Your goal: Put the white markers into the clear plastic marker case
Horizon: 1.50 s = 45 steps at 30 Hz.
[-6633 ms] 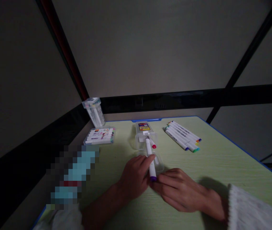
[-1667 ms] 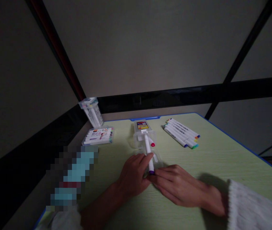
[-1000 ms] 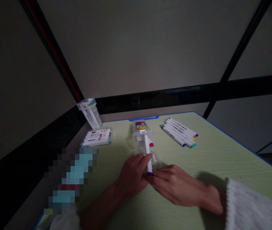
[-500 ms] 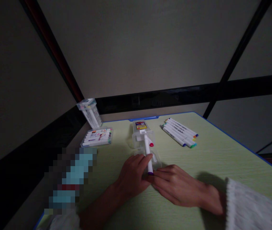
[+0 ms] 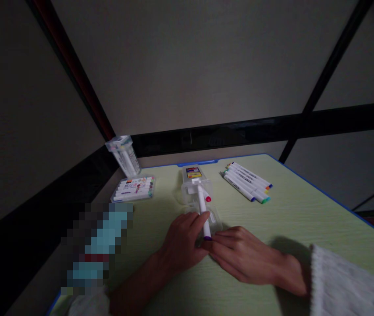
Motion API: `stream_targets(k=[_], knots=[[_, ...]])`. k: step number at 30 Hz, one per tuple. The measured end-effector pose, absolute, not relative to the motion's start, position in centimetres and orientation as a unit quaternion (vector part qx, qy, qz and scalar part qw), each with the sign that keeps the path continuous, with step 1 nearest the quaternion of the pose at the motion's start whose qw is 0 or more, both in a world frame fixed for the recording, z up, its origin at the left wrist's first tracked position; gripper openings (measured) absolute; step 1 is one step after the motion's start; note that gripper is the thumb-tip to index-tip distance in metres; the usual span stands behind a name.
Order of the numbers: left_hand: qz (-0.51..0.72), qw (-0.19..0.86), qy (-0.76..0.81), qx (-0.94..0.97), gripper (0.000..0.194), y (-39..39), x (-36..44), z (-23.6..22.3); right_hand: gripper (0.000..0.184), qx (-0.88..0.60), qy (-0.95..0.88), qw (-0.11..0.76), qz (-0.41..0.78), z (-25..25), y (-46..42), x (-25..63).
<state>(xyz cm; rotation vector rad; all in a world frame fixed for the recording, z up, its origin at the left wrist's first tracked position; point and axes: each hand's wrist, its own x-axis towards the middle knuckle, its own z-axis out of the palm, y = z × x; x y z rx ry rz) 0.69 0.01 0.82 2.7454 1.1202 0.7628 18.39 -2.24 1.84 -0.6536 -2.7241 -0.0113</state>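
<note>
Grasping the probably light, stiff, slick white marker [image 5: 202,202] mid-barrel with the left hand [image 5: 183,239], beside the clear case [image 5: 190,181], and touching its purple cap [image 5: 207,238] with the right hand [image 5: 247,256], grip unclear.

The left hand [image 5: 185,237], thumb side inward, curls over the near end of the purple-capped marker [image 5: 204,215]; the right hand [image 5: 239,254] meets it there, fingers bunched, wrist angled right.

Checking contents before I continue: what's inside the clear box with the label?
A red-tipped marker shows at the mouth of the clear box. The label and the purple-tipped marker cover part of the inside; what lies deeper can't be told.
</note>
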Motion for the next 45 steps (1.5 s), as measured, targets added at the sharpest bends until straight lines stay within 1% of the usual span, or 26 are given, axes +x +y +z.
stream_targets(k=[9,16,24,40,45], knots=[[0.244,0.044,0.370,0.895,0.051,-0.04,0.74,0.85,0.022,-0.228,-0.960,0.164,0.015,1.87,-2.15,18.43],[0.245,0.042,0.364,0.898,0.056,-0.05,0.84,0.99,0.025,-0.220,-0.963,0.157,0.013,2.12,-2.16,18.41],[0.214,0.044,0.373,0.902,0.060,0.03,0.84,0.96,0.022,-0.230,-0.964,0.130,0.016,1.91,-2.04,18.35],[0.217,0.049,0.372,0.901,0.058,0.00,0.74,0.79,0.022,-0.236,-0.961,0.140,0.015,1.96,-2.07,18.33],[0.212,0.045,0.372,0.903,0.059,-0.03,0.75,0.82,0.021,-0.237,-0.962,0.131,0.015,2.06,-2.12,18.41]])
